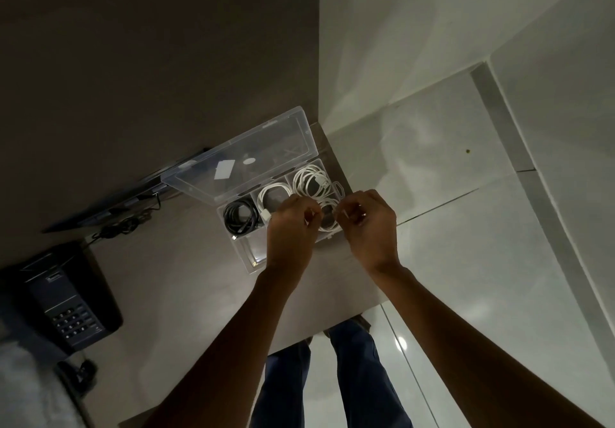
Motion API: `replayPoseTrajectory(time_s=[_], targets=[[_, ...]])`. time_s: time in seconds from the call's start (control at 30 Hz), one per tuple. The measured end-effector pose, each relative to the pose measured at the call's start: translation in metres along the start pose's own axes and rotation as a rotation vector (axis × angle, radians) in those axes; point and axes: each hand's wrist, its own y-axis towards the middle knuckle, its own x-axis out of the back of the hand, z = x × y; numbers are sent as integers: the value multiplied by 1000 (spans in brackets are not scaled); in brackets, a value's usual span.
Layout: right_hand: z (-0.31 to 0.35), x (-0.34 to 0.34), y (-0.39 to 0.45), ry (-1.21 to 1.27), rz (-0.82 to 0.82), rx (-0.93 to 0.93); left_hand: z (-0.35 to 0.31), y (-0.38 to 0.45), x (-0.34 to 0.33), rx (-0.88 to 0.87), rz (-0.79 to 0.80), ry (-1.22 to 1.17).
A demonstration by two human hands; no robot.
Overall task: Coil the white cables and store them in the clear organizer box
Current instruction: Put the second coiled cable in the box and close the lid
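Observation:
The clear organizer box sits open at the table's far right corner, its lid tipped back. One coiled white cable fills the far right compartment and another the middle one. A black cable coil lies in the left compartment. A third white cable coil sits in the near right compartment between my hands. My left hand and my right hand hover over it with fingers curled, each pinching the coil's edge.
A black desk telephone stands at the left of the grey table. A dark flat device with black cords lies behind it against the wall. The table's right edge drops to a tiled floor; my legs show below.

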Motion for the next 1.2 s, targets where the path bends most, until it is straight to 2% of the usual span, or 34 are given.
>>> replayPoseTrajectory(time_s=[0.07,0.2,0.37,0.43,0.53,0.6,0.73,0.83,0.93,1.1,1.2], targets=[[0,1,0,43,8,-14,5,1,6,31,56,-102],[-5,2,1,5,26,34,13,4,27,241,177,-368],[-9,-3,-2,-6,-4,39,3,8,57,162,178,-314],[-10,-4,-3,4,-4,26,-5,8,71,96,39,-221],[-10,-5,-3,-4,0,26,-10,16,96,-103,-343,107],[-9,-5,-3,-30,7,32,-9,25,111,-137,-442,284],[-8,-6,-3,19,4,13,-7,24,115,-114,-369,477],[-8,-6,-2,27,1,14,-7,21,119,-117,-370,471],[-7,-4,-1,41,13,23,-9,13,123,-211,-354,467],[-8,1,2,145,13,-12,0,-23,104,-327,-43,410],[-14,3,3,171,35,-87,14,-42,75,-286,89,421]])
